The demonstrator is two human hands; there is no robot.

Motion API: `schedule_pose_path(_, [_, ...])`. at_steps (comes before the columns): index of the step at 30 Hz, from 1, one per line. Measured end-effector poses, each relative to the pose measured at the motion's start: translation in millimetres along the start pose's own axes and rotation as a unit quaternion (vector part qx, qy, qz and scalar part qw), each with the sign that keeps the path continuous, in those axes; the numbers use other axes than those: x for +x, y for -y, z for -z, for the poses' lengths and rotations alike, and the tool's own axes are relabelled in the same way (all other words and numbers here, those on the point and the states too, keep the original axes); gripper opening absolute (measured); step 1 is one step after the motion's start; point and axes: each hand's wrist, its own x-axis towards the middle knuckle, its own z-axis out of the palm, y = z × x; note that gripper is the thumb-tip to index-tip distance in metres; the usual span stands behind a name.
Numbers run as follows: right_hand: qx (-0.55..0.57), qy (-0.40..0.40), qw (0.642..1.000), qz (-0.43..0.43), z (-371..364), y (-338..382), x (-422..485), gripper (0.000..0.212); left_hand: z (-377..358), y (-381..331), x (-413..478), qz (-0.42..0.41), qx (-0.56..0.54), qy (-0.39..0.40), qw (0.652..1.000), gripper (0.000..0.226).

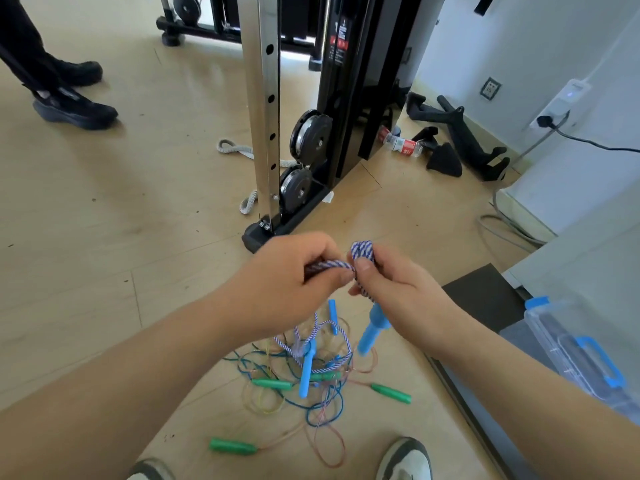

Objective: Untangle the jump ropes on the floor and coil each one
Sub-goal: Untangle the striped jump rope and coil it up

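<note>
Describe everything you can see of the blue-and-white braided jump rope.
The braided rope looks like twisted cord in blue and white. The right hand holds a small coil of it, and the left hand pinches a strand leading in. One blue handle hangs below the right hand. The rest trails down, looping over the tangle of thin ropes on the floor.

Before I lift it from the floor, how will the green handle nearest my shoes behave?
The green handle looks like light, stiff plastic. Being round, it may roll if pushed. Its thin cord lies in loose loops, so it is probably floppy and would trail behind.
</note>
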Motion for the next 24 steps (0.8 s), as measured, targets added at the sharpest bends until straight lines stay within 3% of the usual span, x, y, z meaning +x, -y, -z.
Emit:
schedule_pose_path(3, [0.116,0.064,0.991,0.004,0.7,7.8,-2.8,0.043,7.2,1.7,3.4,0.020,-0.062,-0.081,0.995,0.010])
schedule_pose_path(5, [0.151,0.071,0.986,0.010,2.5,12.2,-3.3,0.032,8.9,6.6,6.4,0.051,-0.096,-0.095,0.990,0.010])
schedule_pose_path(7, [0.187,0.062,0.980,0.012,3.6,14.9,-3.5,0.021,7.1,12.8,7.3,0.080,-0.123,-0.081,0.986,0.015])
schedule_pose_path(11, [0.336,0.069,0.939,-0.033,8.4,21.5,-2.0,0.031,-9.0,22.5,2.9,0.135,-0.066,0.004,0.989,0.024])
schedule_pose_path(14, [0.404,0.103,0.907,-0.065,6.5,28.0,-2.8,0.036,-21.3,26.2,1.8,0.145,-0.057,0.008,0.988,0.027])
schedule_pose_path(16, [0.438,0.075,0.893,-0.072,1.8,26.6,-0.6,0.031,-28.1,24.5,0.6,0.155,-0.019,0.028,0.987,0.025])
schedule_pose_path(18, [0.378,0.000,0.924,-0.064,-1.1,17.9,4.4,0.026,-35.4,21.5,-3.5,0.146,0.048,0.084,0.985,0.027])
schedule_pose_path(20, [0.141,-0.084,0.986,-0.042,0.8,7.0,9.3,0.030,-40.7,14.5,-9.6,0.116,0.081,0.144,0.979,0.028])
schedule_pose_path(22, [-0.031,-0.097,0.995,-0.024,2.1,0.2,10.8,0.033,-38.7,7.6,-12.8,0.089,0.078,0.186,0.975,0.024])
schedule_pose_path(24, [-0.083,-0.081,0.993,-0.015,2.2,-3.3,10.7,0.028,-28.8,-0.1,-11.1,0.075,0.048,0.186,0.979,0.017])
